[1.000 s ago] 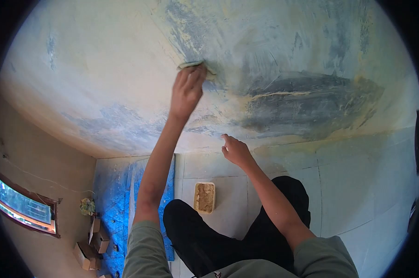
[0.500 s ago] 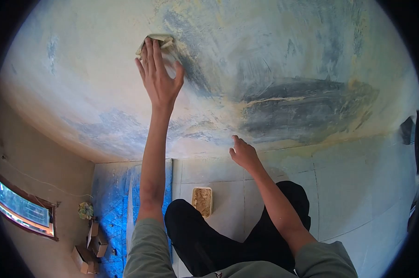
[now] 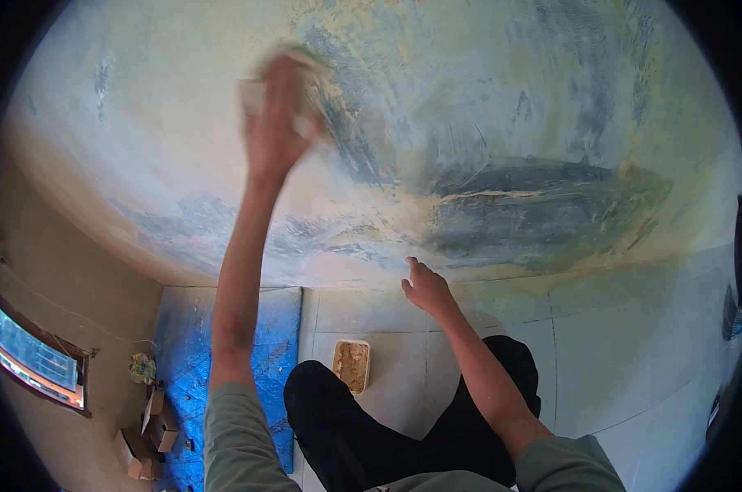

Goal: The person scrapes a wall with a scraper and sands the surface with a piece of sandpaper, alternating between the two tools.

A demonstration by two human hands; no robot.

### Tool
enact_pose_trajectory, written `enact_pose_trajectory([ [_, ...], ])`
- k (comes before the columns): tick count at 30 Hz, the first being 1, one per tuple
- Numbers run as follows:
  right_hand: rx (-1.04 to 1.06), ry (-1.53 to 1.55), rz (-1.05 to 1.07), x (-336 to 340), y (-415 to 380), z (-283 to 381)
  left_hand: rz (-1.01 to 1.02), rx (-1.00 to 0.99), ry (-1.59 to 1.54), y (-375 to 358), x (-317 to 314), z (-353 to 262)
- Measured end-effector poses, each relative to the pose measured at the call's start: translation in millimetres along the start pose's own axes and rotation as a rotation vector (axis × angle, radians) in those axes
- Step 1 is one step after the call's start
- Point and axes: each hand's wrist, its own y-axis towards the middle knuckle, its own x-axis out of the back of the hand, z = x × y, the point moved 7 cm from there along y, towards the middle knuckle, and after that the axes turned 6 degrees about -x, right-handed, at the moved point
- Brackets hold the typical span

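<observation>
We spread our left hand [image 3: 274,135] over a blurred pad [image 3: 312,59] at the stained wall [image 3: 502,102], right hand [image 3: 428,289] below, thumb and forefinger parted.

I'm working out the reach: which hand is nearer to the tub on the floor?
Right. The right hand is ahead of the tub and to its right, low by the wall; the left hand is much higher up, farther off.

Blurred left hand [image 3: 276,123] at smeared wall [image 3: 502,107], right hand [image 3: 427,287] lower
</observation>
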Motion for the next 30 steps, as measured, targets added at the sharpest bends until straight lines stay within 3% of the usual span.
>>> enact_pose_trajectory([
  [3,-0.048,-0.015,0.034,-1,-1,3,-0.267,0.067,0.072,4,15,37],
  [5,-0.085,-0.008,0.063,0,2,-1,0.135,-0.153,-0.015,7,5,-14],
  [6,-0.054,-0.003,0.066,-5,4,-3,0.103,-0.241,0.139,8,5,2],
  [7,-0.026,0.004,0.069,-6,4,-2,0.1,0.014,0.031,15,16,38],
  [8,-0.024,0.007,0.065,-5,5,-3,0.099,0.011,0.034,21,9,45],
  [10,-0.085,-0.05,0.116,-4,3,-2,-0.38,0.076,0.053,23,34,53],
  [13,-0.032,0.052,0.077,-7,4,-1,0.044,-0.22,-0.029,28,7,-12],
  [14,-0.024,0.057,0.073,-10,6,-5,0.1,-0.093,-0.039,34,8,18],
  [15,-0.022,0.057,0.075,-9,5,-7,-0.18,0.031,0.121,31,21,51],
  [17,-0.085,-0.023,0.108,-10,7,-11,-0.504,0.161,0.022,29,37,62],
  [20,-0.084,0.045,0.12,-10,9,-8,-0.02,-0.136,-0.05,35,14,-5],
  [21,-0.083,0.044,0.125,-13,10,-11,-0.017,-0.133,-0.049,35,14,3],
  [24,-0.064,-0.023,0.112,-24,10,-13,-0.345,0.083,0.062,32,34,57],
  [27,-0.094,-0.05,0.162,-22,10,-9,-0.024,-0.168,-0.069,28,15,-22],
  [28,-0.08,-0.013,0.165,-25,13,-9,0.034,-0.232,0.079,31,15,-11],
  [30,-0.061,0.025,0.179,-28,11,-7,0.041,-0.193,0.061,34,20,19],
])
